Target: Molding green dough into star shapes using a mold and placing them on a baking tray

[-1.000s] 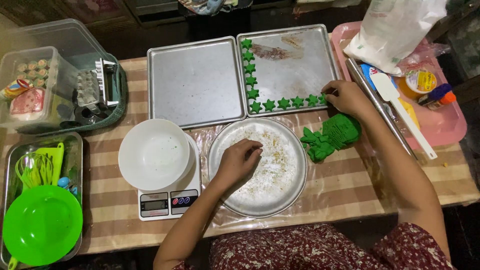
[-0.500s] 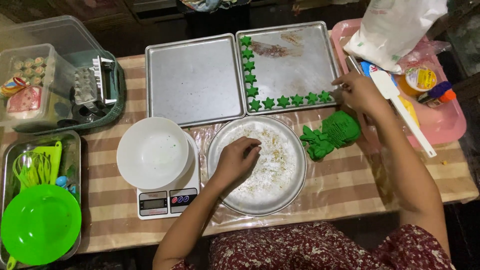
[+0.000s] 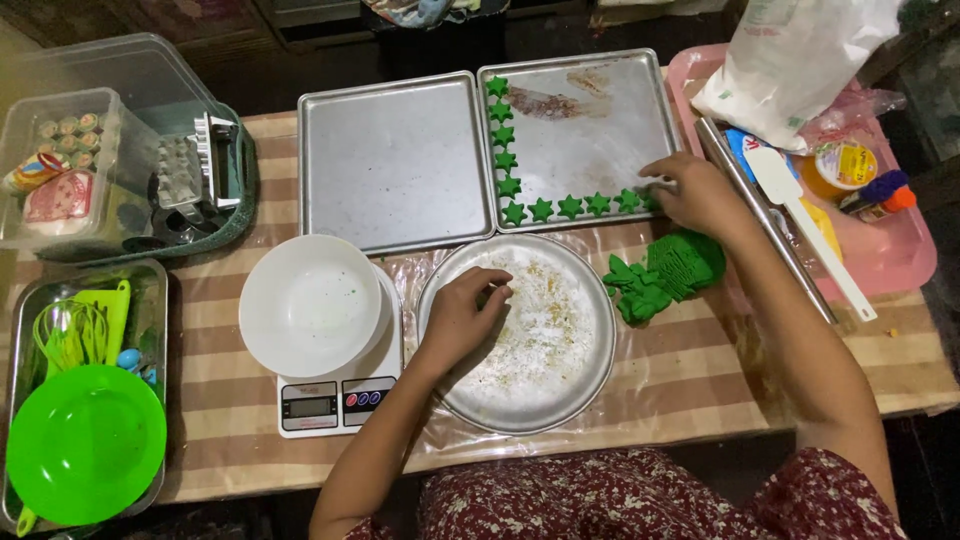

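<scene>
Where right hand reaches, star row end hidden.

Small green star-shaped dough pieces lined in an L along baking tray left and front edges, flat, evenly spaced

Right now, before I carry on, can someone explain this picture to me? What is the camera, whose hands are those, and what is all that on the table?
The one picture comes from a camera worn on a person's head, looking down at their own two bare hands. The left hand rests curled on a round metal pan dusted with crumbs. The right hand touches the end of a row of green star shapes on the right baking tray. Beside it lies an empty left baking tray. A lump of green dough lies near the right wrist. A white bowl stands on a kitchen scale.
</scene>
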